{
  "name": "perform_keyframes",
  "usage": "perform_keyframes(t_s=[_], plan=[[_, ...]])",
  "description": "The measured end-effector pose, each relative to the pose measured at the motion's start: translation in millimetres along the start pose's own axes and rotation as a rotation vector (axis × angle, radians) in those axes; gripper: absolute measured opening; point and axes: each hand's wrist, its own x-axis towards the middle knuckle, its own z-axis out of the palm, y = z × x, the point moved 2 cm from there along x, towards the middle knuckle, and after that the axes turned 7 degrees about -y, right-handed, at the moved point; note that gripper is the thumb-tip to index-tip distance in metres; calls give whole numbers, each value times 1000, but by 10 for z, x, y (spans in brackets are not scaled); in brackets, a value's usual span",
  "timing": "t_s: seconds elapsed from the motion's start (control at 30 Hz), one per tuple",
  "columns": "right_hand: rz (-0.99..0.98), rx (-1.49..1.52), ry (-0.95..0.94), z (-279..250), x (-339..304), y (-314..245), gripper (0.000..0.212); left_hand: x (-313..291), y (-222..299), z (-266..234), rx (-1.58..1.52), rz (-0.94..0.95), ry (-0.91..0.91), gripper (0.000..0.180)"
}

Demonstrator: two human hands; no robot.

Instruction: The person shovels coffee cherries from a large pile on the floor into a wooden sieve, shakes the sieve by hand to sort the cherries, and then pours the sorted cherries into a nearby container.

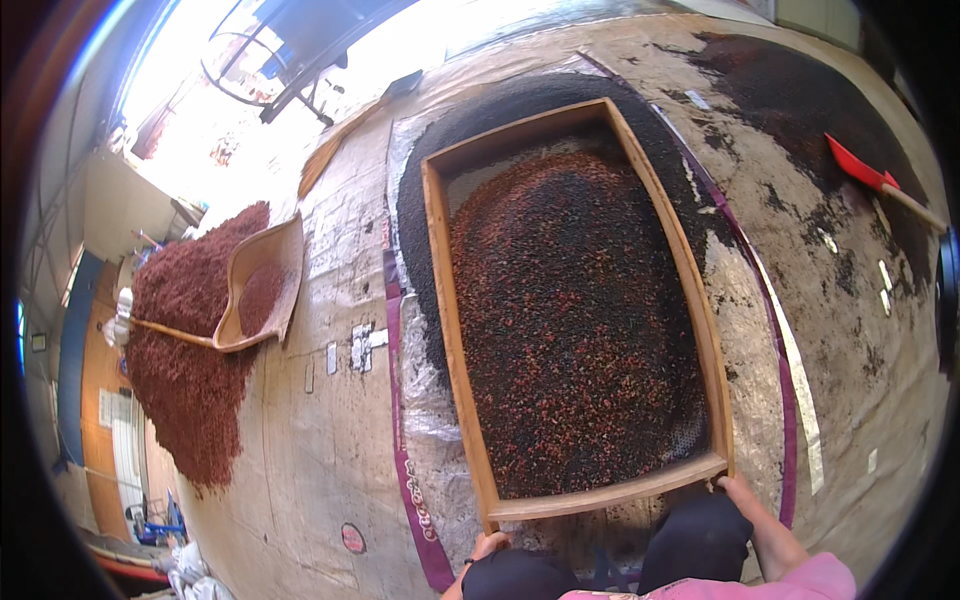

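A long wooden sieve (718, 365) with a mesh bottom stretches away in front of me. Dark and reddish grains (575, 330) fill most of it, and bare mesh shows at the far end and the near right corner. At its near left corner, my left hand (487, 545) is closed around the frame's end. My right hand (736, 492) grips the near right corner in the same way; the fingers of both are partly hidden. Fine black material (425, 130) lies under and around the sieve on a purple-edged sheet (425, 520).
On the left, a reddish-brown heap (190, 370) carries a broad tan scoop shovel (290, 250). A dark pile (810, 100) spreads at the far right beside a red shovel (850, 160). A broom (335, 150) lies beyond the sheet, near dark wheeled equipment (300, 50).
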Motion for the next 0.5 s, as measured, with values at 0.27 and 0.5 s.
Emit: perform_keyframes(t_s=[0.27,0.5], plan=[[12,-75,42,-211,-98,-625,12,-209,541,5,-199,52,-9,17],[-90,1,-52,259,543,-1887,25,176,2048,-216,-198,182,-37,25]])
